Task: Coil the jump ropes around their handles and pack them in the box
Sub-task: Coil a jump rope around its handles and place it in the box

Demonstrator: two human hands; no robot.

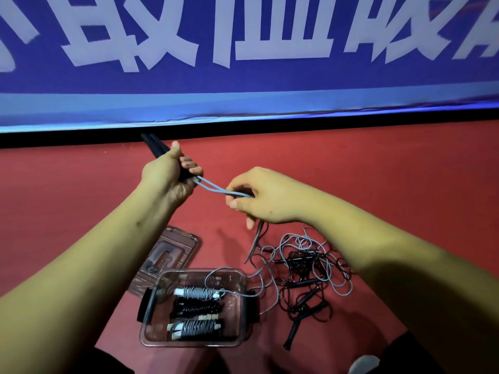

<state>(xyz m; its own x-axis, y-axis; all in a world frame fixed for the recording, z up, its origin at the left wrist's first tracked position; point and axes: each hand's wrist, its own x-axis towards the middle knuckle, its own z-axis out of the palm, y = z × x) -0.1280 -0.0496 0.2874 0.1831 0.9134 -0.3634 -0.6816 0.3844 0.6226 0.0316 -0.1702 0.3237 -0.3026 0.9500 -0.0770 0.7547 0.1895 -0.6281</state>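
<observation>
Nearest to us, low on the red floor (378,171), sits the clear rectangular plastic box (189,344) with black side latches. It holds three wound ropes lying side by side: a grey coiled bundle with white ends (198,292) at the far side, a black coiled bundle (197,309) in the middle and a second grey coiled bundle (197,328) at the near side. A loose grey strand runs from the far bundle over the box's right wall. Its transparent lid (189,240) lies flat just beyond the box, to the far left. Right of the box we see a loose tangle of grey and black ropes (305,263) with several black handles (294,330) among it. Above all this our left hand (167,171) grips a pair of dark slim handles (154,144) in a closed fist, thumb laid along them, their ends pointing far and left. From that fist a doubled grey-blue cord (216,188) stretches right to our right hand (264,198), which pinches it between thumb and curled fingers; below that hand the cord hangs down to the tangle. Beyond the floor rises a blue banner with large white characters (243,76).
</observation>
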